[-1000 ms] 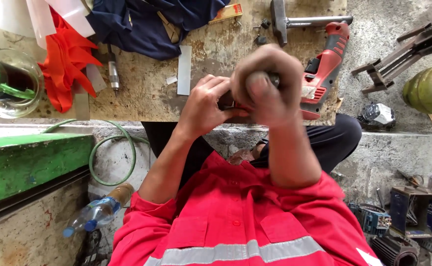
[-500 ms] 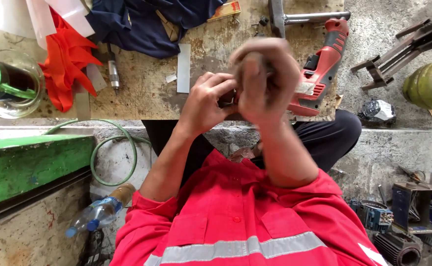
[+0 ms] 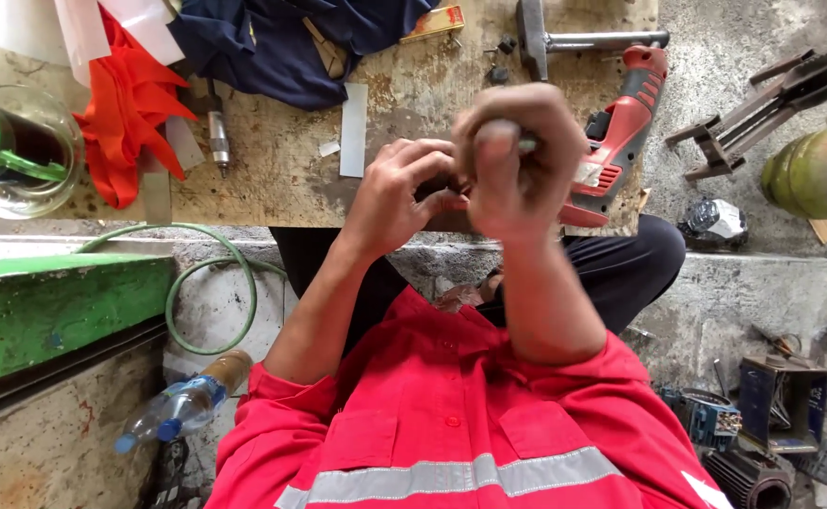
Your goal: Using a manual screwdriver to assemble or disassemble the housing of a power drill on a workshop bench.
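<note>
At the left of the pair, the left hand point(image 3: 404, 193) curls its fingers around a small dark part point(image 3: 440, 188), pinching it shut just above the near edge of the worn workbench point(image 3: 281, 170). Touching it on the right, the right hand point(image 3: 512, 160) is fisted tight around a slim tool whose pale tip point(image 3: 526, 144) pokes out beside the thumb; its long axis cannot be made out, since the fist hides nearly all of it. The part sits between the two hands, nearer the left, with a red power drill point(image 3: 621, 123) lying on the bench just behind the right fist.
</note>
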